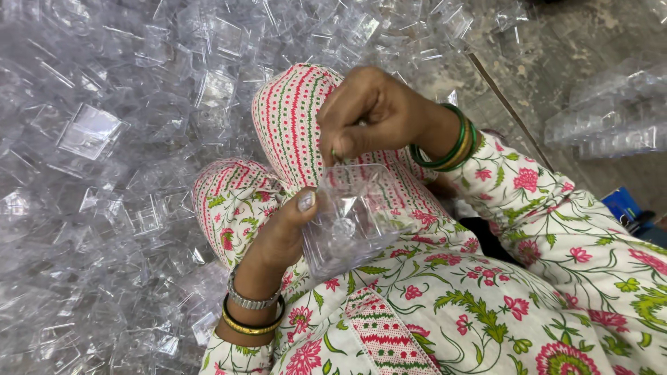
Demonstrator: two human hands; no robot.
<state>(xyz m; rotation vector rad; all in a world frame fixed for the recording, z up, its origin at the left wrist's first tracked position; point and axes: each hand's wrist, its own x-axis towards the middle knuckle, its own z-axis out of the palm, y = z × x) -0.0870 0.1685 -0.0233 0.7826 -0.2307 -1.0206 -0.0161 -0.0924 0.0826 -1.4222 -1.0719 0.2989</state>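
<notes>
My left hand (281, 232) grips a clear square plastic tray piece (351, 219) by its left edge, thumb on top, holding it over my lap. Above it, my right hand (372, 114) has its fingers pinched together at the tray's upper edge; something small may sit between the fingertips, but I cannot make it out. Both wrists wear bangles. My bent knee in red-striped, dotted fabric (292, 118) rises behind the tray.
A big heap of loose clear plastic pieces (104, 139) covers the floor at left and top. Stacked clear trays (611, 118) lie at the right on bare concrete. A blue object (622, 205) sits near the right edge.
</notes>
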